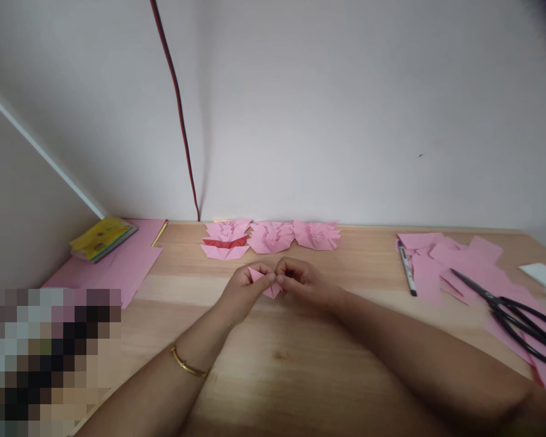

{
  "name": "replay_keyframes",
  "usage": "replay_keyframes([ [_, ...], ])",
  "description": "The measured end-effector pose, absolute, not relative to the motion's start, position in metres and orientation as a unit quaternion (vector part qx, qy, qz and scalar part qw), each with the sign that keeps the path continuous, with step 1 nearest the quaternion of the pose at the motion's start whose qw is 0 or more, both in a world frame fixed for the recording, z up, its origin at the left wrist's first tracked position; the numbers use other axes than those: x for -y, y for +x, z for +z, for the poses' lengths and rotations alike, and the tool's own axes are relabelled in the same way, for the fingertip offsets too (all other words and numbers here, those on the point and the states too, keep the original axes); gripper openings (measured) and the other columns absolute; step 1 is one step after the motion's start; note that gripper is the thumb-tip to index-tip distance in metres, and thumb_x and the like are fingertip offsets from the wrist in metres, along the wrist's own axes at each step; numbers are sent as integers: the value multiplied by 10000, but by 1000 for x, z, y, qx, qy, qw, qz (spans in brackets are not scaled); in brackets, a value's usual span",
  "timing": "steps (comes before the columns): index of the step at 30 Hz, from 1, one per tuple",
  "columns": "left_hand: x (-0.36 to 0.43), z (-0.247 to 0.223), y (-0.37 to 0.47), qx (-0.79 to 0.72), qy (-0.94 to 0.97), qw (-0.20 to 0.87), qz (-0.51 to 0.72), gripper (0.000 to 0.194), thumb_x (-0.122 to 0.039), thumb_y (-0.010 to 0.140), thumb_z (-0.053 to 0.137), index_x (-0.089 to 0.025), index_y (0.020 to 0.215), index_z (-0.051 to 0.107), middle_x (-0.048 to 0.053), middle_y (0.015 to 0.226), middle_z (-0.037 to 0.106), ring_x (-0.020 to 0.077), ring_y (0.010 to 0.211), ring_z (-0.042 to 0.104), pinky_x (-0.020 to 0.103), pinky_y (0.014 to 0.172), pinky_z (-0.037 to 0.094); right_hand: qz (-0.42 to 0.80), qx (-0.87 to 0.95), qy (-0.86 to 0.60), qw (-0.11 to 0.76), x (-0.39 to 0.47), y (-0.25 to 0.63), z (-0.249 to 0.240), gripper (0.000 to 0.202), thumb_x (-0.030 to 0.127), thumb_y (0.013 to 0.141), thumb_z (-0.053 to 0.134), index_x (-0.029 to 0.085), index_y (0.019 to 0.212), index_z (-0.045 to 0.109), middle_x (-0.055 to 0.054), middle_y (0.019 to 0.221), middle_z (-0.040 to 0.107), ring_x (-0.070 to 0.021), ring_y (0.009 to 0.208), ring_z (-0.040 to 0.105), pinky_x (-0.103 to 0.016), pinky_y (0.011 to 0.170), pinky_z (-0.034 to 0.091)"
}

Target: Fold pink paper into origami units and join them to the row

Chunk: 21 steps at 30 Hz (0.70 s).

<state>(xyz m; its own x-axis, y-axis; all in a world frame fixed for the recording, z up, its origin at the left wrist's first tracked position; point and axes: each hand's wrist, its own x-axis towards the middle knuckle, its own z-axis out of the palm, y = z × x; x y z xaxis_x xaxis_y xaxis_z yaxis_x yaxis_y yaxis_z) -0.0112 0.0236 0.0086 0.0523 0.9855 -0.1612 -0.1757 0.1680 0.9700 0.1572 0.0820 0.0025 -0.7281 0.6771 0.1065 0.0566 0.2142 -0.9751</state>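
Observation:
A small folded piece of pink paper [272, 289] is pinched between my two hands, just above the wooden table [273, 370]. My left hand [248, 288] grips its left side, thumb on top. On the right side, my right hand [304, 281] closes thumb and fingers on the same paper, the thumbs nearly touching. Behind my hands, against the wall, stand folded pink paper pieces [273, 238] in three clusters. A red folded strip [224, 243] lies within the left cluster.
Black-handled scissors [494, 300] and a marker [407, 270] lie at right by pink paper scraps [466, 258]. A white item [543, 278] is at far right. At left, a yellow-covered pad [101, 238] rests on pink sheets [136, 267]. A cable [177, 91] hangs along the wall.

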Motion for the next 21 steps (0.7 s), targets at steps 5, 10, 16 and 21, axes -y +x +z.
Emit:
replay_keyframes([
  [5, -23, 9, -11, -479, 420, 595, 490, 228, -327, 723, 711, -133, 718, 590, 2, 653, 603, 92, 609, 523, 208, 592, 360, 584, 723, -249, 272, -82, 157, 2, 260, 386, 848, 546, 169, 719, 484, 22, 641, 467, -94, 587, 394, -216, 536, 307],
  [10, -23, 9, -11, -476, 425, 597, 487, 226, -330, 733, 702, -132, 727, 594, 8, 662, 614, 95, 618, 531, 207, 593, 364, 583, 725, -248, 270, -82, 157, 1, 253, 386, 853, 539, 168, 733, 490, 16, 657, 482, -99, 602, 408, -218, 542, 312],
  [16, -23, 8, -11, -476, 418, 598, 491, 232, -334, 720, 711, -134, 728, 595, 7, 661, 607, 100, 614, 527, 210, 587, 363, 583, 728, -241, 270, -82, 158, 4, 256, 390, 850, 537, 167, 732, 496, 17, 660, 476, -99, 604, 409, -221, 553, 323],
  [21, -23, 9, -10, -468, 417, 601, 496, 228, -327, 723, 711, -133, 717, 592, 5, 657, 610, 95, 610, 528, 207, 587, 366, 585, 726, -245, 265, -82, 158, 6, 264, 404, 849, 535, 171, 730, 495, 18, 653, 474, -102, 607, 413, -225, 558, 331],
])
